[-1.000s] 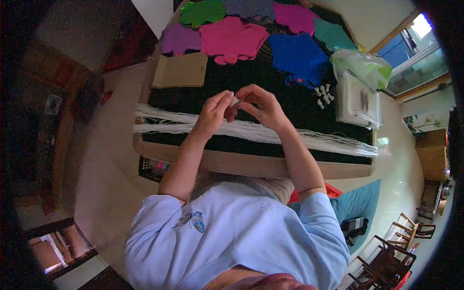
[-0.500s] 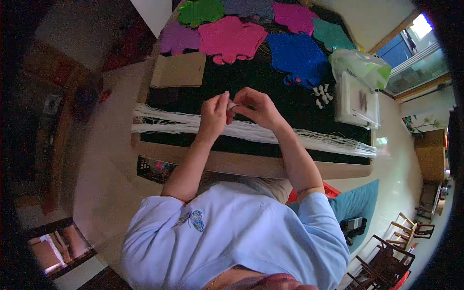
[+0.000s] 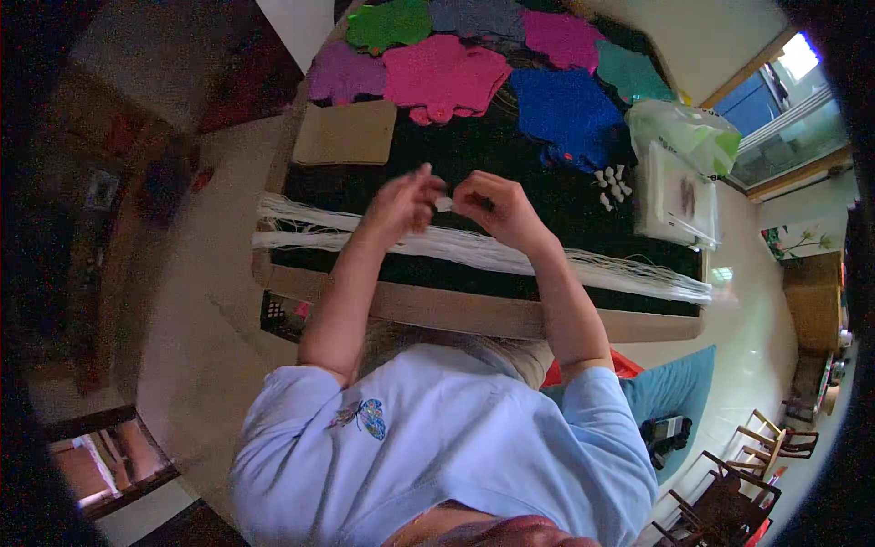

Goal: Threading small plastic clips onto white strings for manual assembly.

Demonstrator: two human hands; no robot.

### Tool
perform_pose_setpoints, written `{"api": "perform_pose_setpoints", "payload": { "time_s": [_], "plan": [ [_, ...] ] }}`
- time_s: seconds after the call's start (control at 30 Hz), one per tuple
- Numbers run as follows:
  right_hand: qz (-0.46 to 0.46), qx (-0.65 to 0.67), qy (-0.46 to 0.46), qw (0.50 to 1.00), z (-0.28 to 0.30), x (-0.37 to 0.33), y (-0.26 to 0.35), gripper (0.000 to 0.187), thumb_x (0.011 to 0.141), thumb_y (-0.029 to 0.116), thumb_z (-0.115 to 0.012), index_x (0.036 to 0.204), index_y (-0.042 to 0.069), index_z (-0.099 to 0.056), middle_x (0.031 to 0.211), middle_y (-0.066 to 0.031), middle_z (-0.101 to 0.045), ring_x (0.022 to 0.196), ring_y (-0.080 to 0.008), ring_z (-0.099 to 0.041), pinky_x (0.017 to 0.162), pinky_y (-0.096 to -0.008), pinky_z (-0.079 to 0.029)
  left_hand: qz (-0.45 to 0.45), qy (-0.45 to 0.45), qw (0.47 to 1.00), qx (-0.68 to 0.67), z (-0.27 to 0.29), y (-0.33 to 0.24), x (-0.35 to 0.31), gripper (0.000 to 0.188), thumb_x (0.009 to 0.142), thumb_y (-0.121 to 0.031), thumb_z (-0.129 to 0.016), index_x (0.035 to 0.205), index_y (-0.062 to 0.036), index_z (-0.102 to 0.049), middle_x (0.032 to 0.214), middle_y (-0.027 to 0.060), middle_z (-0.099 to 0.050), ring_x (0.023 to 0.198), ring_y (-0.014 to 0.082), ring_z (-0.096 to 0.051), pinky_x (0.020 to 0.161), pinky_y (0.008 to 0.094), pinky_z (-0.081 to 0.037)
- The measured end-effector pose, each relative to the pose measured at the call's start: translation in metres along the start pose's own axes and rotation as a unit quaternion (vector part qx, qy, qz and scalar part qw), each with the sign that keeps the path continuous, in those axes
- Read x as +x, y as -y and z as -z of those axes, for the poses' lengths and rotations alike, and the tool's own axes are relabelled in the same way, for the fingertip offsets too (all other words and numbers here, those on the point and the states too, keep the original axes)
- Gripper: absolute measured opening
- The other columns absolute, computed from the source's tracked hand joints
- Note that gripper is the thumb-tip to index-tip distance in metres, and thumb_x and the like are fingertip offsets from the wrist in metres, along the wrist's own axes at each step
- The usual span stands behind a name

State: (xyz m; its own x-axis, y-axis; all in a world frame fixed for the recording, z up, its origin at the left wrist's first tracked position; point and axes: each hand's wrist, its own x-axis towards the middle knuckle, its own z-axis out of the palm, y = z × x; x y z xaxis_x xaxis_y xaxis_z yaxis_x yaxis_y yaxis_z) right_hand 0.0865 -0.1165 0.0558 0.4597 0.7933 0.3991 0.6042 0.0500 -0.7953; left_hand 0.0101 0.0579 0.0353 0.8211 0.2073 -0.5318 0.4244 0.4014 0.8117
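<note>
A small white piece point(image 3: 444, 204), too small to make out in detail, is pinched between the fingertips of my right hand point(image 3: 501, 208). My left hand point(image 3: 401, 208) is just left of it, blurred by motion, its fingers looking apart and holding nothing that I can see. Beneath both hands, long hanks of white yarn point(image 3: 474, 251) stretch across the dark tabletop point(image 3: 456, 146) from left to right. To the right of my right hand lie several small white knotted pieces point(image 3: 612, 187) in a cluster.
Knitted-looking pieces in pink point(image 3: 442, 77), blue point(image 3: 565, 118), purple point(image 3: 346, 75), green point(image 3: 389, 25) and teal point(image 3: 631, 71) cover the far side. A tan folded sheet point(image 3: 344, 133) lies left; a clear plastic bag point(image 3: 674, 196) lies right. A black basket point(image 3: 281, 314) stands below the near edge.
My left hand has moved left, away from the white piece that both hands were at. My right hand has shifted slightly right and still pinches it.
</note>
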Motion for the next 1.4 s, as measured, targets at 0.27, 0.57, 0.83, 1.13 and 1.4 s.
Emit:
{"api": "perform_pose_setpoints", "payload": {
  "time_s": [0.27, 0.57, 0.83, 1.13, 1.4],
  "plan": [
    [-0.015, 0.074, 0.002, 0.997, -0.004, -0.002, -0.004, 0.012, 0.078, 0.007, -0.063, 0.085, 0.0, -0.057, 0.079, -0.0073, -0.057, 0.072, -0.0168, -0.055, 0.066, -0.0282, -0.046, 0.092, 0.281, 0.946, -0.137, 0.013, 0.012, -0.004, 0.032, 0.09, -0.035, -0.046, 0.082, -0.0064, -0.056, 0.062, 0.0066, -0.057, 0.046, 0.0078, -0.049, 0.036, 0.0209, -0.033],
    [-0.16, 0.212, -0.004, 0.964, -0.002, 0.0, -0.005, 0.01, 0.078, 0.004, -0.062, 0.083, 0.0, -0.055, 0.072, 0.0009, -0.053, 0.066, -0.0052, -0.048, 0.058, -0.0207, -0.04, -0.182, 0.141, 0.973, -0.01, 0.001, 0.006, -0.024, 0.011, 0.083, -0.012, -0.06, 0.078, -0.0025, -0.057, 0.069, 0.0092, -0.061, 0.051, 0.0104, -0.055, 0.046, 0.0222, -0.045],
    [-0.113, 0.242, -0.022, 0.963, -0.001, -0.003, -0.005, 0.008, 0.08, 0.004, -0.061, 0.085, 0.001, -0.056, 0.075, -0.0021, -0.056, 0.071, -0.0103, -0.055, 0.064, -0.0243, -0.045, 0.096, 0.259, 0.955, -0.105, -0.002, -0.008, -0.016, 0.042, 0.086, -0.043, -0.05, 0.092, -0.0012, -0.054, 0.072, 0.0127, -0.062, 0.055, 0.0139, -0.059, 0.049, 0.026, -0.049],
    [-0.014, 0.031, 0.008, 0.999, 0.003, 0.001, -0.007, 0.007, 0.077, 0.002, -0.062, 0.083, -0.001, -0.058, 0.079, -0.0063, -0.058, 0.078, -0.0128, -0.056, 0.068, -0.0272, -0.046, -0.09, 0.168, 0.98, 0.052, 0.007, 0.008, -0.01, 0.017, 0.081, -0.02, -0.062, 0.083, -0.0033, -0.06, 0.069, 0.0068, -0.061, 0.053, 0.0147, -0.058, 0.048, 0.0258, -0.048],
    [-0.218, 0.161, 0.02, 0.962, 0.003, -0.001, -0.007, 0.008, 0.08, 0.001, -0.059, 0.088, 0.0, -0.059, 0.078, -0.0017, -0.055, 0.069, -0.0088, -0.052, 0.065, -0.0242, -0.044, -0.565, -0.096, 0.696, 0.433, -0.014, 0.009, -0.03, 0.012, 0.073, -0.004, -0.066, 0.083, -0.0004, -0.063, 0.073, 0.0097, -0.061, 0.066, 0.0191, -0.06, 0.06, 0.0283, -0.048]
  ]
}}
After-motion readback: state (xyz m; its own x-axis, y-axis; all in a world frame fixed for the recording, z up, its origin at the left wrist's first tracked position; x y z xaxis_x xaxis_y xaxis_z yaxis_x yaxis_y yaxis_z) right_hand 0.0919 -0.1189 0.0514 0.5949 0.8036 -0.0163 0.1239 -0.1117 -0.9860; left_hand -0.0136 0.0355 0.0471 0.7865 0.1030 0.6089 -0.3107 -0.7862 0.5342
